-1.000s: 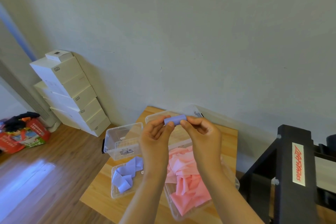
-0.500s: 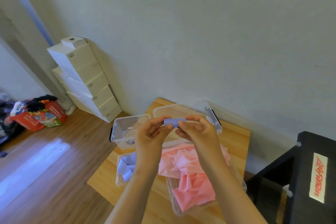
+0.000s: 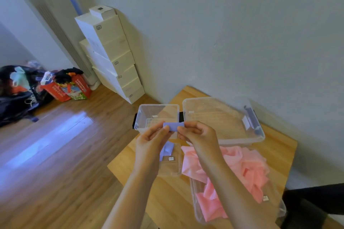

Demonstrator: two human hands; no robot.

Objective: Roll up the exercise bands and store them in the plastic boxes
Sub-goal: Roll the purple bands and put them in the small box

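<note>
A rolled purple exercise band [image 3: 173, 127] is held level between both hands, above the near rim of a small empty clear plastic box [image 3: 157, 115]. My left hand [image 3: 151, 140] pinches its left end and my right hand [image 3: 198, 136] pinches its right end. Loose purple bands [image 3: 167, 149] lie in a shallow clear box [image 3: 172, 163] below my hands. A heap of pink bands [image 3: 242, 165] fills the large clear box [image 3: 195, 195] at the near right. Another large clear box [image 3: 223, 119] stands empty at the back of the wooden table [image 3: 279, 143].
The table stands against a grey wall. Stacked white cardboard boxes [image 3: 109, 52] lean in the corner on the left. Red bags and dark clutter [image 3: 65, 87] lie on the wooden floor at far left. A black object [image 3: 312, 206] stands at the near right edge.
The view has swung left and down, so the black stand has almost left the frame. Both hands with the purple roll now sit over the small empty box.
</note>
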